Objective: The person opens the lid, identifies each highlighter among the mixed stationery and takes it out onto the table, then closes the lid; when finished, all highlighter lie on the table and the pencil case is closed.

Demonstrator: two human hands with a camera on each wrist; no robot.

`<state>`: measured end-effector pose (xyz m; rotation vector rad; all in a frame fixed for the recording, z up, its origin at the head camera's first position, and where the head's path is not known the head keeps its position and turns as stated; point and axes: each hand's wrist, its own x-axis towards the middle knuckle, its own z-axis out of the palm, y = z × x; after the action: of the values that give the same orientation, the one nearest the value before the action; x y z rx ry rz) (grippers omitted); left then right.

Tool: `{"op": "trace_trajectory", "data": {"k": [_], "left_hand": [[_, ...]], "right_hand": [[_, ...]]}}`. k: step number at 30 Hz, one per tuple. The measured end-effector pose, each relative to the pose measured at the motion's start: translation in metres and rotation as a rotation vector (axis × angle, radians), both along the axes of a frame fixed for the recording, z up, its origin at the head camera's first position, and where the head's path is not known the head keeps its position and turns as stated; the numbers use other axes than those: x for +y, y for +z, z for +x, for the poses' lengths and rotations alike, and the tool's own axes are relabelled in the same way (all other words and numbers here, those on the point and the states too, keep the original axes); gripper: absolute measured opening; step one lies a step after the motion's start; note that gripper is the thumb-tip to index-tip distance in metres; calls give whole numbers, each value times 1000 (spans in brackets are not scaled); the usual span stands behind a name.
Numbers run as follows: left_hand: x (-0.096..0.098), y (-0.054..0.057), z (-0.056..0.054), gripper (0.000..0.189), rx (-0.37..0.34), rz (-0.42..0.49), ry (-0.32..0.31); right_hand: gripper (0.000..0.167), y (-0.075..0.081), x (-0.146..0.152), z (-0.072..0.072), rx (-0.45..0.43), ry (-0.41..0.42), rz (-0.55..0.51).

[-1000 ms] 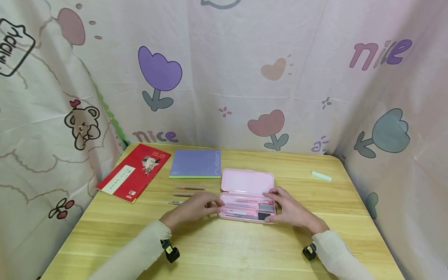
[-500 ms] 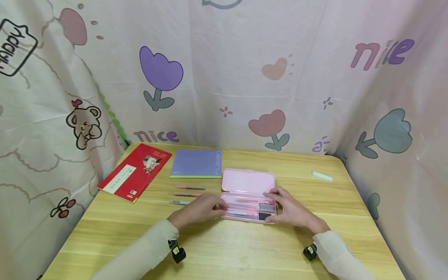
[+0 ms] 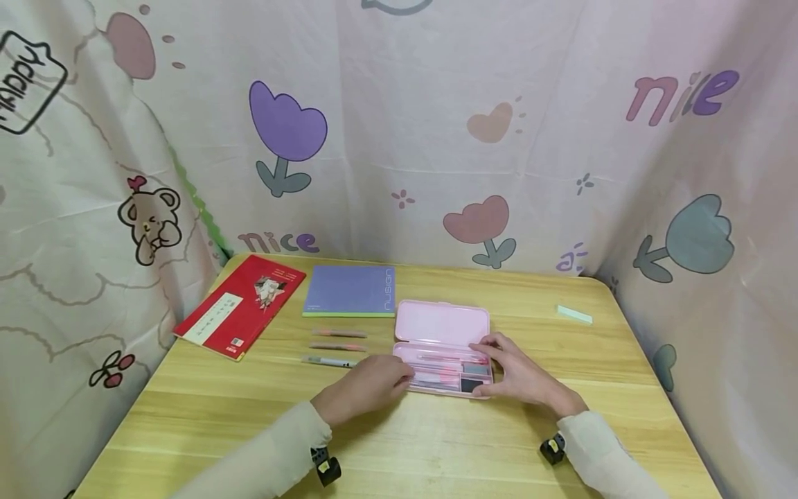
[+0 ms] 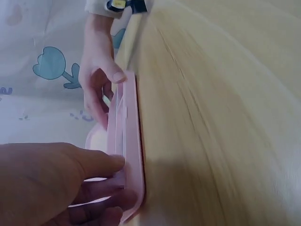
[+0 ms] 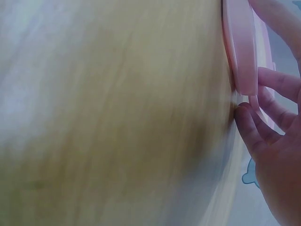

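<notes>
A pink pencil case (image 3: pixel 442 323) lies on the table with its lid folded back. Its tray holds several pens (image 3: pixel 439 359), a grey block (image 3: pixel 475 369) and a black block (image 3: pixel 471 385) at the right end. My left hand (image 3: pixel 368 384) is at the tray's left end; in the left wrist view its thumb and fingers pinch the end of a pen (image 4: pixel 120 181) in the front compartment. My right hand (image 3: pixel 520 374) holds the case's right end, thumb at the front corner and fingers at the back edge.
Three pens (image 3: pixel 339 346) lie in a row left of the case. Behind them are a purple notebook (image 3: pixel 349 291) and a red booklet (image 3: pixel 240 308). A pale green stick (image 3: pixel 573 314) lies at the right back. A printed curtain (image 3: pixel 399 138) hangs behind the table (image 3: pixel 474 457).
My left hand has moved right and turned over the tray's left end, its fingers coming together on a pen there. The right hand has stayed on the case.
</notes>
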<state>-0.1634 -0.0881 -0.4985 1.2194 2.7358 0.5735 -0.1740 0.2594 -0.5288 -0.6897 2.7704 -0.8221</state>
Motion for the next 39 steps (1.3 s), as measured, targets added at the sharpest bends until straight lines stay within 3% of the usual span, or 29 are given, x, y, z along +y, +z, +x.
{"op": "trace_trajectory", "data": {"k": [5,10,17,19,23,27,39], "left_hand": [[-2,-4,1,17,-46,41,-8],[-11,-11,-5,8,-144,114,56],[-20,-17,-16,6,-423,268,169],[-21,-16,-17,4,-428,282,173],[-23,-13,-18,5,-368,269,164],[-32,-12,-17,5,-374,278,208],[-108,-7,-7,16,-370,357,355]], "right_hand": [[98,0,0,0,-13,0,-10],[97,0,0,-1,-21,-5,-20],[98,1,1,-1,-18,-2,-20],[98,1,1,-1,-14,-2,-16],[98,1,1,-1,-18,-6,-13],[98,1,1,0,-25,-9,-18],[96,1,1,0,-24,-8,-15]]}}
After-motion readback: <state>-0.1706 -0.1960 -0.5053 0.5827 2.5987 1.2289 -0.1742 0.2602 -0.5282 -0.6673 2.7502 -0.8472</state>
